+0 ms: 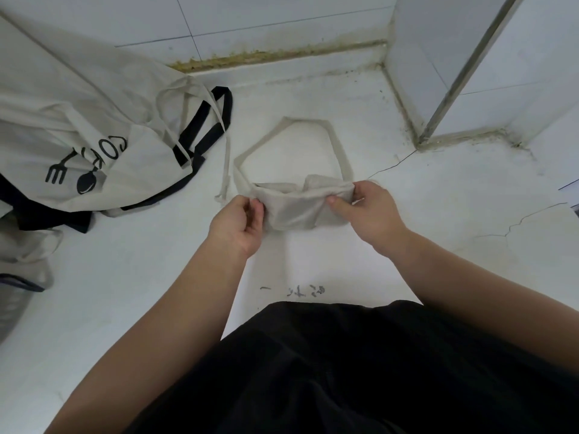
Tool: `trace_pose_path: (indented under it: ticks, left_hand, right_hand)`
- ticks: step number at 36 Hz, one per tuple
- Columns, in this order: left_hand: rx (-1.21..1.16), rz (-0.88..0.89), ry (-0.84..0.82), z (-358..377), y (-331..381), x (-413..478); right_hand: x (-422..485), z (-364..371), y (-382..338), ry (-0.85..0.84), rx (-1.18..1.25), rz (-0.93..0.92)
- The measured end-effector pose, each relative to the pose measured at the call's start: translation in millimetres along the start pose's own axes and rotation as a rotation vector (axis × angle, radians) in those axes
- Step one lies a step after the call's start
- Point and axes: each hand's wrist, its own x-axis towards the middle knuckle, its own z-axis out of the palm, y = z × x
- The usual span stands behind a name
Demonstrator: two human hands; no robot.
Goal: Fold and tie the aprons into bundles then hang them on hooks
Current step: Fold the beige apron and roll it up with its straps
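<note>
A beige apron folded into a small bundle [297, 208] lies on the white counter [141, 277] in the middle of the view. Its neck strap [338, 142] forms a loop on the counter behind it. My left hand [239, 223] pinches the bundle's left end. My right hand [369, 208] grips its right end, thumb on top of the cloth. A thin beige tie [226, 164] trails on the counter to the left of the bundle.
A heap of other aprons [78, 136], beige with black straps and a printed logo, covers the counter's left side. A grey basket [12, 305] sits at the far left edge. Tiled wall and a metal-edged corner [438, 120] stand behind and right.
</note>
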Motion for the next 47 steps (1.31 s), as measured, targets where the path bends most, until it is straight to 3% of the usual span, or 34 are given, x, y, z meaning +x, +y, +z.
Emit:
trace_pose_path:
  ticks: [5,9,11,17,21,29,35,40,47]
  left_hand:
    - [0.880,0.550,0.111,-7.9,-17.2,12.3]
    - [1.105,0.841,0.206,-11.3,-29.3,19.8]
    - [1.114,0.966,0.163,-8.9,-33.3,17.0]
    - [1.139,0.806,-0.035,-6.2,-39.7,3.9]
    - [1.155,0.723,0.018,-3.0,-43.8,4.2]
    - [1.237,0.865,0.092,13.8,-52.0,3.7]
    - [1.436,1.046,-0.024,22.4,-51.1,-0.3]
    - [1.307,1.045,-0.270,15.3,-48.1,-7.1]
    - [1.133,1.077,-0.108,12.4,-46.4,-3.7]
  right_hand:
    - [8.2,5.0,7.9,0.093,0.052,0.111]
    - [11.5,6.8,8.7,0.102,0.008,0.156]
    - [12.1,7.7,8.7,0.120,-0.029,0.167]
    - [16.9,10.4,4.5,0.118,-0.116,0.212]
    - [14.7,20.2,-0.5,0.083,-0.223,0.221]
    - [8.4,34.6,-7.1,0.073,-0.415,0.083]
    - [8.3,32.8,-16.3,-0.062,-0.577,-0.087]
    - [18.4,18.7,-22.9,-0.113,-0.654,-0.091]
    - [14.8,26.2,-31.7,-0.301,-0.472,-0.238]
